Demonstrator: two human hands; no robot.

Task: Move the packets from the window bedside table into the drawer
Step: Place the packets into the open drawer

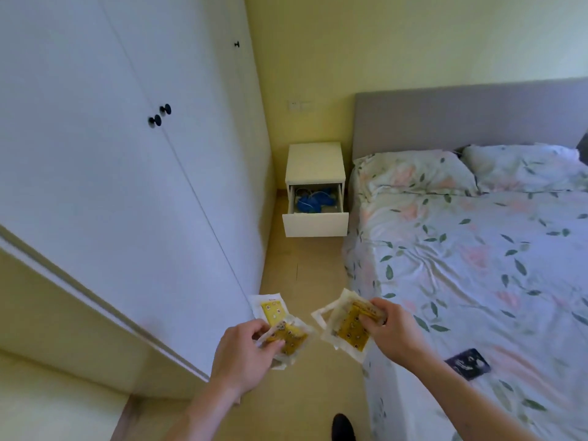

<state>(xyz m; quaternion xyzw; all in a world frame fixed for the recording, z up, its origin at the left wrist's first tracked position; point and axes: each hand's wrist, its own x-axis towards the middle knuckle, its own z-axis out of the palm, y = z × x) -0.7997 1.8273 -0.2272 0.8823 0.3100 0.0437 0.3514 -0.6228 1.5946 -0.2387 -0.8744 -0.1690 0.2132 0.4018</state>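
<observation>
Both hands (241, 342) (389, 329) pinching packets (286, 335) (345, 326); loose stacks could slip before I reach open drawer (315, 214), frame centre.

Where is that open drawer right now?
In the head view the open drawer sits upper centre, pulled out of the white bedside table standing between the wardrobe on the left and the bed on the right.

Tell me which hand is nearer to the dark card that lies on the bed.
Right. The right hand, holding packets, is just left of and above the dark card in the picture, at the bed edge. The left hand is farther left, over the floor.
</observation>
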